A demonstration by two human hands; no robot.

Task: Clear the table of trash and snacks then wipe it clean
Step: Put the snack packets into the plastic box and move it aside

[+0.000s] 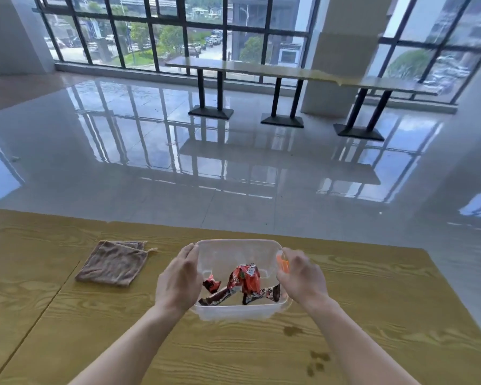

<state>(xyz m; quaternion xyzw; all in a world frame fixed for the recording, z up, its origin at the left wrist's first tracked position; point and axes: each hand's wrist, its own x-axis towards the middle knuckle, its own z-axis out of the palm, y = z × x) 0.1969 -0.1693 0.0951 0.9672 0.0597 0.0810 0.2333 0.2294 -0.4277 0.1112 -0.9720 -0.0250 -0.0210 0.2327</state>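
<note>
A clear plastic container point(235, 248) is near the far edge of the wooden table point(95, 329), with several red and dark snack wrappers point(242, 282) inside. My left hand point(178, 279) grips its left wall and my right hand point(301, 276) grips its right wall, beside an orange clip point(282, 262) on the rim. A folded brown cloth point(114, 263) lies flat on the table to the left of the container. Dark wet stains point(293, 330) mark the tabletop to the right of my right forearm, with more stains point(317, 362) nearer the front.
The table's far edge runs just behind the container, with glossy tiled floor point(233, 162) beyond it. A long narrow table point(289, 72) on black pedestal legs stands by the windows far back. A seam point(39, 309) runs across the tabletop on the left.
</note>
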